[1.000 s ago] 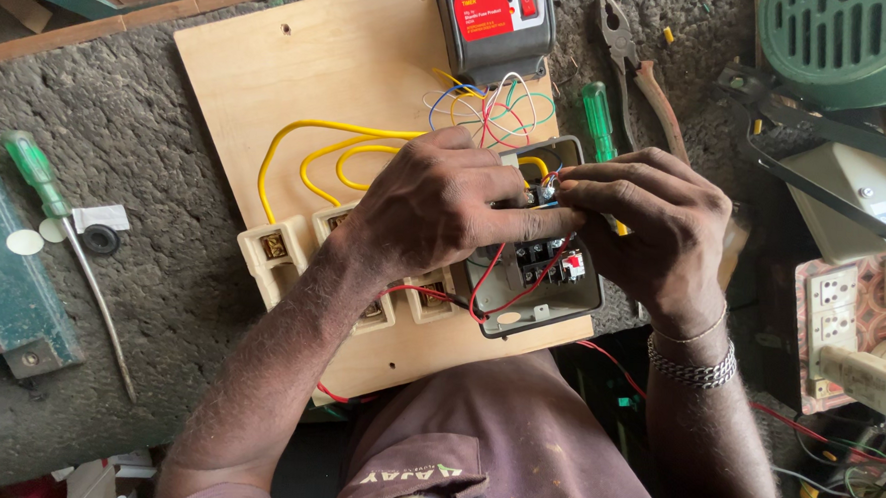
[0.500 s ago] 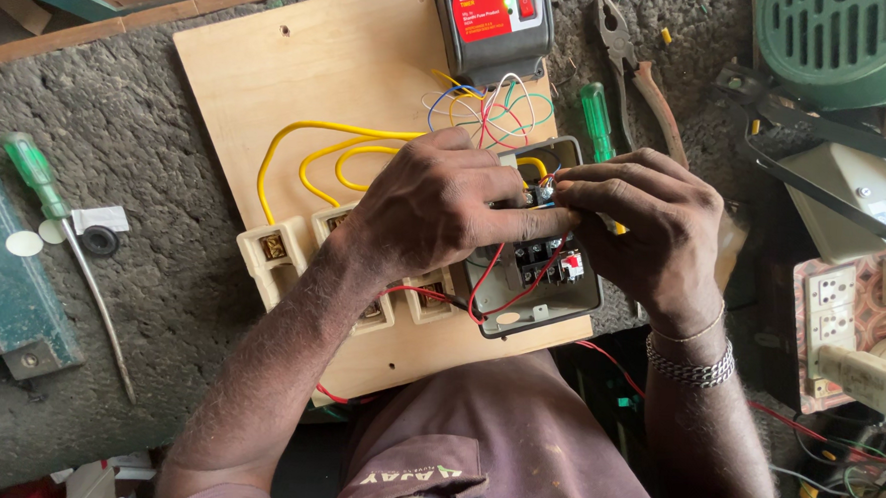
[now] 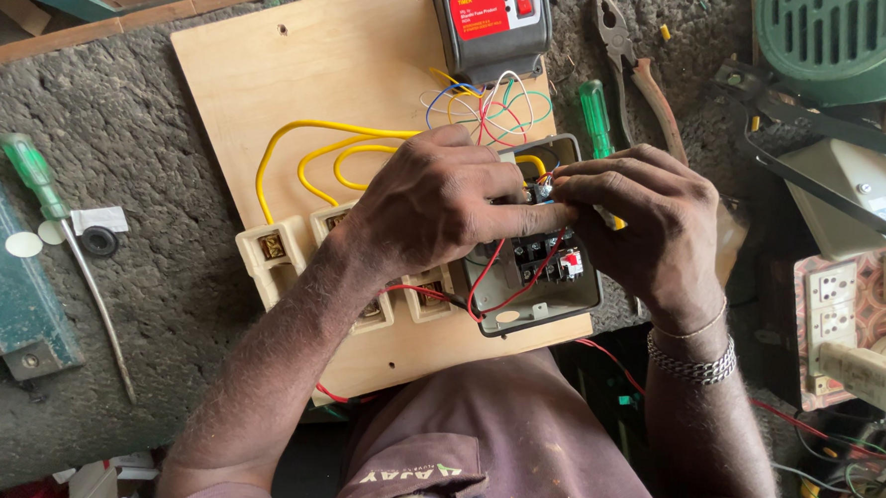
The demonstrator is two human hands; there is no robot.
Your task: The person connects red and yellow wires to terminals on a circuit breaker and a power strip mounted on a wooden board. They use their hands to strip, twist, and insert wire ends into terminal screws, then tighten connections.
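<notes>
Left hand: the left hand (image 3: 435, 214) lies knuckles-up over the left half of the grey junction box (image 3: 536, 283), fingers curled nearly closed, the forefinger stretched right across the box's opening toward the other hand.
Right hand: the right hand (image 3: 653, 228) comes in from the right of the frame, fingers bent tight and pinched on a small metal-tipped part (image 3: 542, 191) at the box's upper middle; a yellow tool handle (image 3: 612, 220) shows under the fingers. How the handle is held cannot be told.
Meeting point: fingertips of both hands touch or nearly touch above the box's black terminals (image 3: 547, 254).
Junction box: centre of the frame, on the lower right of the plywood board (image 3: 301, 83), open face up; its long axis runs from upper centre down toward the lower edge of the board, tilted slightly.
Wiring: red wires (image 3: 486, 281) loop out of the box at its lower left; yellow wires (image 3: 298, 153) arc across the board from the row of cream fuse holders (image 3: 273, 257) toward the box.
Timer unit: a dark grey box with a red label (image 3: 488, 22) sits at the board's top edge, a tangle of coloured wires (image 3: 489, 107) just below it.
Bench: the rough grey bench (image 3: 119, 135) carries a green-handled screwdriver (image 3: 50, 232) at left, another green-handled screwdriver (image 3: 596, 116) and pliers (image 3: 635, 73) beside the box at upper right.
Wrist: a metal chain bracelet (image 3: 692, 364) circles the right wrist.
</notes>
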